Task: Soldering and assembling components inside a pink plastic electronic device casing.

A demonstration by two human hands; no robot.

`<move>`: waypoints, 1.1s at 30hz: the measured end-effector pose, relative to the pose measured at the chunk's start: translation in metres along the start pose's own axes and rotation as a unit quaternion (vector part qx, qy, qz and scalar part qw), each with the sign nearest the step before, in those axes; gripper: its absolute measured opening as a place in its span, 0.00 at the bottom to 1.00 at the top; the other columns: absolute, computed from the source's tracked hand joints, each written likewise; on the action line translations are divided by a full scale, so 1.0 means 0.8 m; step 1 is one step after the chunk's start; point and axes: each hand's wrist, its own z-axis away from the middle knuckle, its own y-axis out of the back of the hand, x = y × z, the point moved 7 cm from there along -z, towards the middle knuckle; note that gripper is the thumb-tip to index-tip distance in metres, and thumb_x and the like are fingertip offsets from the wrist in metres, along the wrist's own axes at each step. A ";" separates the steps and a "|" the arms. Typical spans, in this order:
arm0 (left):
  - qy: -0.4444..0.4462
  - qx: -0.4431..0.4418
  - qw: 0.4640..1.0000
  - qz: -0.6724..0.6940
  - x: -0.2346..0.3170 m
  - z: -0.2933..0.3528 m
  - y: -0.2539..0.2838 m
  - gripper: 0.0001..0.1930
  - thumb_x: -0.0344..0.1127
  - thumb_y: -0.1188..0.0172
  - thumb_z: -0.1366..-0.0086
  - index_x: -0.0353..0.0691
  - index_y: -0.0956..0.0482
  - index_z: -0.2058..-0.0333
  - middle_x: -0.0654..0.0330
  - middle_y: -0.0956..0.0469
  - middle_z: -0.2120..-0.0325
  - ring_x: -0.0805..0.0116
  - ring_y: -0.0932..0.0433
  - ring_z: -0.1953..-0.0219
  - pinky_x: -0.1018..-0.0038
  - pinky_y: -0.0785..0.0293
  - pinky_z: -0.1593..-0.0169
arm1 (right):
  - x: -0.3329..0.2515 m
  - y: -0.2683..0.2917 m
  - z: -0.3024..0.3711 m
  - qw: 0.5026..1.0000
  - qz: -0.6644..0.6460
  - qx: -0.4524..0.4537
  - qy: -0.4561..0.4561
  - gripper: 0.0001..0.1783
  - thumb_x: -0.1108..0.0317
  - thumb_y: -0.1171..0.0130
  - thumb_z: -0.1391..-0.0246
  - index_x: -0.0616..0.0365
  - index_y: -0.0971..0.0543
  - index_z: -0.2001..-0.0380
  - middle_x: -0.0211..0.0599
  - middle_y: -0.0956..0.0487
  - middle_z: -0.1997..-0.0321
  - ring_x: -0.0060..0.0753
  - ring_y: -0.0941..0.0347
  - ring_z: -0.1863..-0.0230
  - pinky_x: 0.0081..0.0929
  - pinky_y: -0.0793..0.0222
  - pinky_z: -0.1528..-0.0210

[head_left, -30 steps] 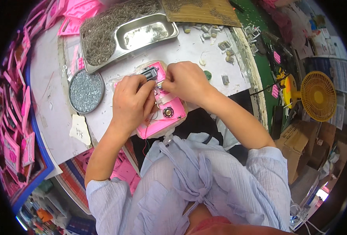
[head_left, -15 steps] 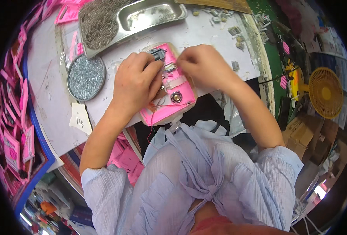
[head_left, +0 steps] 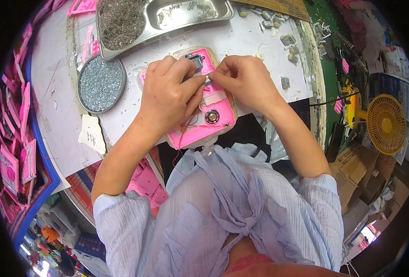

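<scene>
A pink plastic housing (head_left: 220,104) lies on a pale, worn-looking base on the table before me. In it sit a dark grey block (head_left: 195,61) at the far end, a round black-rimmed part with a metal centre (head_left: 211,116) nearer me, and thin wires. My left hand (head_left: 170,94) covers the housing's left side, its fingers curled and its thumb tip pressed near the middle. My right hand (head_left: 248,81) pinches at the right edge, fingertips meeting the left thumb over a small pale part (head_left: 208,79). What either pinch holds is hidden.
A metal tray (head_left: 167,28) of small springs stands at the far side. A round dish (head_left: 101,83) of small screws is at the left, near a torn white card (head_left: 92,134). Small metal parts (head_left: 287,40) lie far right; pink pieces fill a blue-edged bin (head_left: 47,196).
My right hand has come in closer to my left thumb, over the small part in the housing. The whole view has shifted slightly; the housing stays under my hands.
</scene>
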 end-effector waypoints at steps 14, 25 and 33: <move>0.006 0.004 1.000 0.004 -0.005 -0.001 -0.009 0.05 0.35 0.31 0.48 0.44 0.16 0.72 0.66 0.26 0.68 0.64 0.28 0.64 0.64 0.34 0.58 | 0.031 -0.008 -0.001 0.996 -0.092 0.007 0.015 0.13 0.64 0.32 0.46 0.66 0.15 0.67 0.44 0.16 0.75 0.34 0.19 0.74 0.32 0.24 0.68; 0.006 0.000 1.000 0.002 -0.004 -0.002 -0.006 0.06 0.34 0.31 0.48 0.43 0.16 0.70 0.64 0.25 0.67 0.61 0.28 0.64 0.64 0.34 0.59 | -0.001 -0.005 0.009 0.998 0.041 0.037 0.040 0.12 0.64 0.31 0.43 0.64 0.14 0.66 0.39 0.15 0.75 0.26 0.19 0.75 0.26 0.25 0.70; 0.011 -0.011 0.999 0.044 -0.008 -0.015 -0.003 0.11 0.28 0.28 0.50 0.41 0.16 0.66 0.58 0.26 0.68 0.56 0.26 0.67 0.61 0.31 0.63 | 0.014 0.004 -0.011 0.995 -0.001 -0.002 0.104 0.10 0.65 0.33 0.46 0.61 0.16 0.69 0.42 0.15 0.73 0.38 0.18 0.72 0.35 0.23 0.67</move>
